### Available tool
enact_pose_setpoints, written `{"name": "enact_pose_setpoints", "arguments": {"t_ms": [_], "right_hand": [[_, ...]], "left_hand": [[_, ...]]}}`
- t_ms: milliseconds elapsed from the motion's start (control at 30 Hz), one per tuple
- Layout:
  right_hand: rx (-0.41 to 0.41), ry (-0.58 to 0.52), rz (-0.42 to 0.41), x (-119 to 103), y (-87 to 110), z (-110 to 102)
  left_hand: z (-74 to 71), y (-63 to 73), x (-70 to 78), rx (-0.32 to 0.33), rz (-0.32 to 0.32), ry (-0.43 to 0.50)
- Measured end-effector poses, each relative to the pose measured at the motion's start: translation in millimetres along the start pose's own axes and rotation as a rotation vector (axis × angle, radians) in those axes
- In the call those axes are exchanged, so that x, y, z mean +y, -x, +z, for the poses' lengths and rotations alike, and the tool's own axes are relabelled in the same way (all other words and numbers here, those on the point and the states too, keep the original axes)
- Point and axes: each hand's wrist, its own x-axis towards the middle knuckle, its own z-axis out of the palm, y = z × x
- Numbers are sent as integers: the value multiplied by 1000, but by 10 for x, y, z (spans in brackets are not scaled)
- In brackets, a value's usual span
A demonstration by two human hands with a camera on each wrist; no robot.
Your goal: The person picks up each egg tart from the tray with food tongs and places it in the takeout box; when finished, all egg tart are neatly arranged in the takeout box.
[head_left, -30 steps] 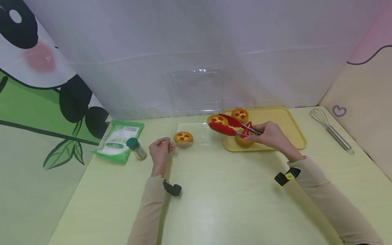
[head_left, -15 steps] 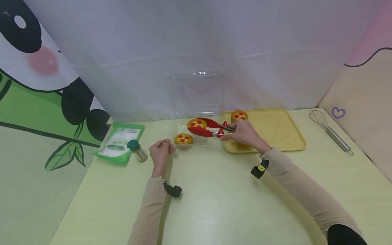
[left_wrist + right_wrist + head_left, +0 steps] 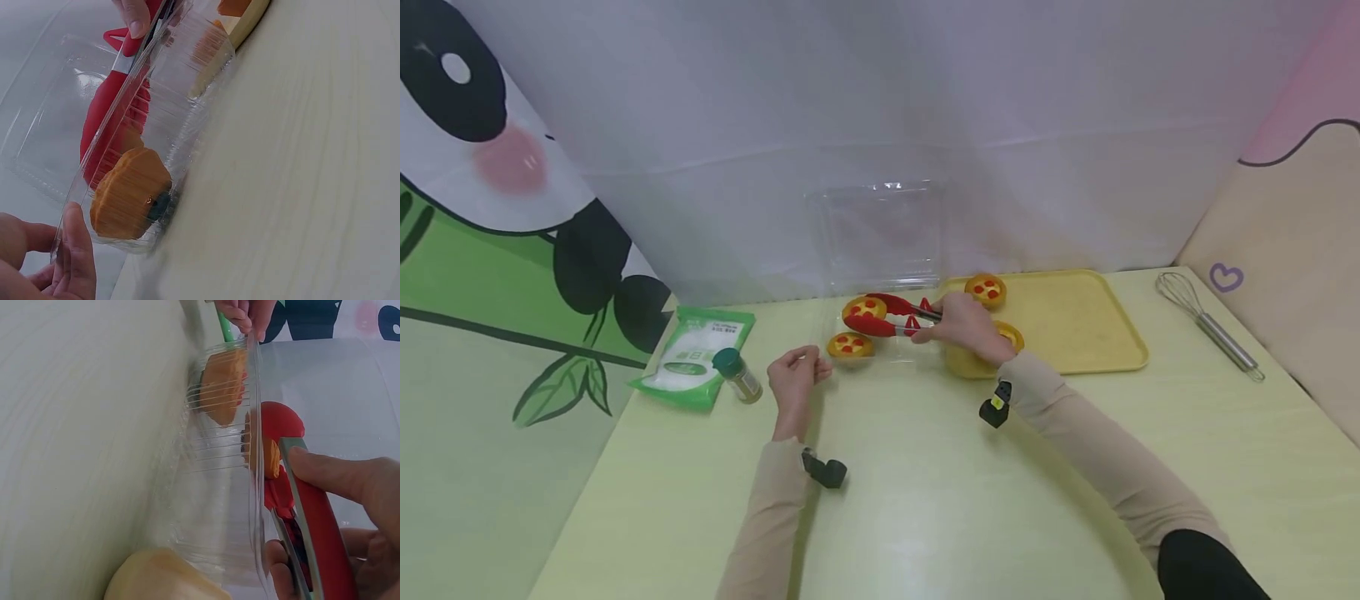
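Note:
My left hand (image 3: pixel 793 383) pinches the near left rim of a clear plastic clamshell box (image 3: pixel 255 487) between thumb and fingers. The box's lid (image 3: pixel 883 233) stands raised at the back. Inside, by the left end, sits a small pizza-like tart (image 3: pixel 134 194) with red and yellow topping. My right hand (image 3: pixel 966 325) grips a pair of tongs with red tips (image 3: pixel 868 326). Between those tips a second pizza-like tart (image 3: pixel 863 308) is held over the box, just behind the first one. In the left wrist view, the box wall and first tart partly hide the second.
A yellow tray (image 3: pixel 1067 325) at the right bears two more tarts, one (image 3: pixel 986 290) at the back, another (image 3: pixel 1011 335) partly behind my right hand. Left of the box are a green-capped shaker (image 3: pixel 737 375) and a green-white bag (image 3: pixel 696 358). A whisk (image 3: pixel 1210 325) lies far right.
My right hand has carried the tongs and tart leftward from over the tray to over the box, and lower. My left hand stays at the box's rim.

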Motion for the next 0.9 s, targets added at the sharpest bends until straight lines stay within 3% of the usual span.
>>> {"name": "enact_pose_setpoints", "arguments": {"t_ms": [333, 900], "right_hand": [[42, 110, 22, -135, -48, 84], [49, 140, 4, -156, -32, 76]], "left_hand": [[0, -5, -20, 2, 14, 1], [36, 17, 12, -36, 36, 38]]}}
